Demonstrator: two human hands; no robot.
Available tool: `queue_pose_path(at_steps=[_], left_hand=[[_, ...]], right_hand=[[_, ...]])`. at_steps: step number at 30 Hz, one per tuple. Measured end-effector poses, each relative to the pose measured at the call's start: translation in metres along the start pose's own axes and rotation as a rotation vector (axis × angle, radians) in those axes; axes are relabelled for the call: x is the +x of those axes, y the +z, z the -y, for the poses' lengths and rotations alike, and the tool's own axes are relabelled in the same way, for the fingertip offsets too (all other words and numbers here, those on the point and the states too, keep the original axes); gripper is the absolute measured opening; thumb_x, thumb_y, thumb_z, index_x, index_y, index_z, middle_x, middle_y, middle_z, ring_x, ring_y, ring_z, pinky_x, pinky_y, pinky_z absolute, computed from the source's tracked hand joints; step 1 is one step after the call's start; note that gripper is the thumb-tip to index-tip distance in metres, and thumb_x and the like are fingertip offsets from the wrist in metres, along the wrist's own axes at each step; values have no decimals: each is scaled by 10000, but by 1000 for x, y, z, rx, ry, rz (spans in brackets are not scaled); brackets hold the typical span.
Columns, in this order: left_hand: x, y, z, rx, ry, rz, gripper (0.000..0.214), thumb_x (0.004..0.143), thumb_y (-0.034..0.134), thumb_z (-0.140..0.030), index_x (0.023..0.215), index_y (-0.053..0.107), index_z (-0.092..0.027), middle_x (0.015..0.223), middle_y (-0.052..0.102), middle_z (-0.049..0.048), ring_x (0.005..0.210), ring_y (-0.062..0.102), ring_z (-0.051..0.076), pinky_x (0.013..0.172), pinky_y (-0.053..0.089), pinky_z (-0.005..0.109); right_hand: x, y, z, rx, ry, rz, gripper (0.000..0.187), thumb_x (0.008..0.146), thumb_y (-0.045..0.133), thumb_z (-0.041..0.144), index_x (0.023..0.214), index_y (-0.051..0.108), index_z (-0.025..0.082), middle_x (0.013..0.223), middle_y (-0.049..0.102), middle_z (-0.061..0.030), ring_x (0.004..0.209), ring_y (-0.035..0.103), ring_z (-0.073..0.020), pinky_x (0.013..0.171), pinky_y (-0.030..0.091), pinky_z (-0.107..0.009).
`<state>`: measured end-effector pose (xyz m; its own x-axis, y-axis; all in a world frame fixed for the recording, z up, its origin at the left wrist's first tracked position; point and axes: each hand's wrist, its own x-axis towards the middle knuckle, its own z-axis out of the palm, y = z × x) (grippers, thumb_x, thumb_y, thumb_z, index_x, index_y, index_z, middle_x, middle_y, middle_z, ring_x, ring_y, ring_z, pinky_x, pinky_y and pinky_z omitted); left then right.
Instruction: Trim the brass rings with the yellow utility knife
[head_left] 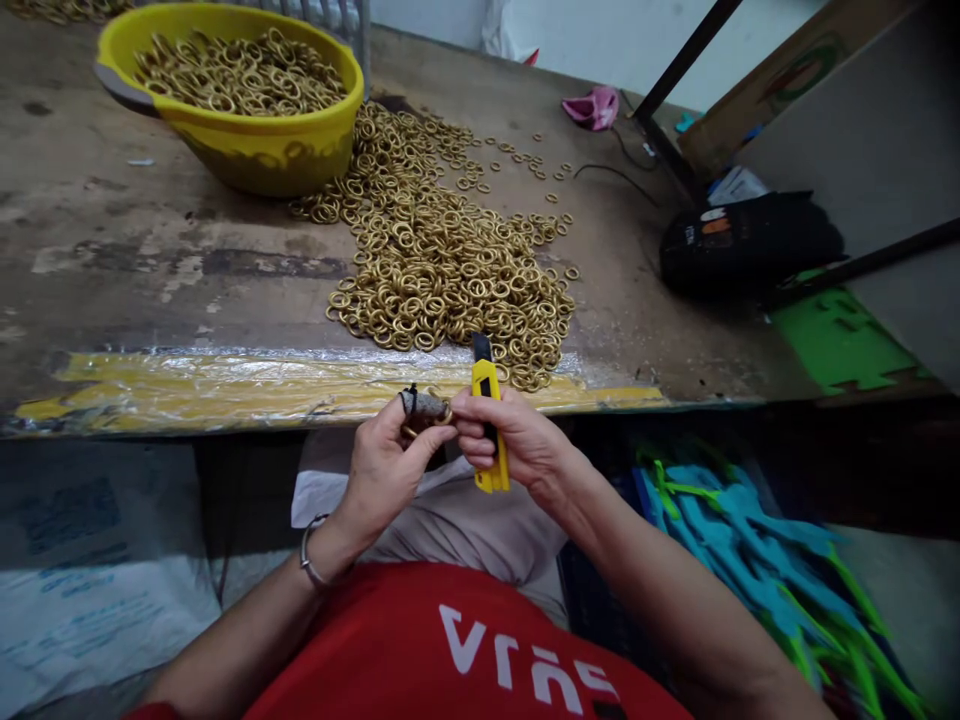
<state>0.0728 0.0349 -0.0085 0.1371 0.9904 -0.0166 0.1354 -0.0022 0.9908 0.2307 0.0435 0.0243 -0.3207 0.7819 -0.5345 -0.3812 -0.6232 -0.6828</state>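
Note:
My left hand (386, 462) pinches a small brass ring (437, 412) between thumb and a finger wrapped in dark tape, just below the workbench edge. My right hand (510, 440) is closed round a yellow utility knife (489, 420), held upright with its black tip near the ring. A wide heap of brass rings (442, 265) lies on the bench right in front of my hands. Behind it to the left stands a yellow basin (255, 145) full of the same rings.
The worn wooden workbench (135, 270) has a front edge covered in yellow tape and plastic film (225, 385). A black bag (742, 240) and a pink object (596, 105) lie at the right. Blue and green foam pieces (757, 560) sit on the floor to my right.

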Motion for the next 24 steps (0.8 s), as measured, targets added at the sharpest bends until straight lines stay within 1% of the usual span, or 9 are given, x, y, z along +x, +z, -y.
queue_pose_path(at_steps=[3,6,7,9,11,12,14,17,24], left_hand=[[0,-3,0,-91,-58,36,98,778,726,-237,835,692,-166,607,612,-42,516,499,82,494,406,181],[-1,-5,2,-234,-167,152,135,802,710,-282,837,689,-153,556,562,-45,453,458,78,427,366,186],[-1,-5,3,-291,-195,187,151,813,700,-297,845,690,-149,574,574,-35,458,466,82,428,377,191],[-1,-5,4,-385,-222,222,175,827,690,-316,856,693,-143,619,601,-14,488,490,89,454,415,201],[-2,-5,4,-429,-224,226,179,824,700,-319,841,689,-141,630,602,-9,513,500,92,484,438,207],[-3,-5,4,-432,-222,230,175,821,706,-315,825,683,-141,622,595,-12,519,503,92,495,442,207],[-4,-4,3,-434,-221,236,168,816,711,-303,788,663,-144,600,576,-22,520,501,92,503,439,206],[-5,-4,1,-407,-217,240,160,807,711,-279,756,637,-147,571,550,-34,512,492,92,504,431,210],[-7,-4,-1,-270,-151,292,132,836,666,-262,771,642,-150,613,555,-25,530,491,96,515,403,218]], right_hand=[[-3,2,-3,-36,6,-3,370,691,762,377,637,449,189,500,389,101,379,304,-29,367,226,-169],[-8,1,-6,-207,-58,-43,322,786,663,451,690,493,195,503,367,100,392,284,-49,391,221,-195],[-11,0,-8,-325,-127,-83,311,821,620,463,708,516,193,510,368,93,408,291,-58,409,233,-206],[-19,-2,-12,-664,-328,-206,306,873,559,437,700,537,186,536,390,68,467,335,-79,471,269,-228],[-28,-6,-17,-1046,-508,-320,250,889,543,332,691,536,180,601,469,30,552,415,-101,550,304,-248],[-32,-9,-20,-1208,-554,-350,189,881,539,262,713,545,177,647,519,11,597,458,-115,585,318,-256],[-40,-12,-25,-1430,-573,-365,66,847,528,149,811,577,172,745,605,-22,669,531,-143,631,340,-266],[-45,-16,-31,-1591,-579,-381,140,822,529,96,921,595,170,834,663,-46,724,587,-170,656,363,-272],[-47,-16,-34,-1736,-585,-441,92,845,554,116,905,589,177,848,679,-49,753,627,-187,646,367,-278]])
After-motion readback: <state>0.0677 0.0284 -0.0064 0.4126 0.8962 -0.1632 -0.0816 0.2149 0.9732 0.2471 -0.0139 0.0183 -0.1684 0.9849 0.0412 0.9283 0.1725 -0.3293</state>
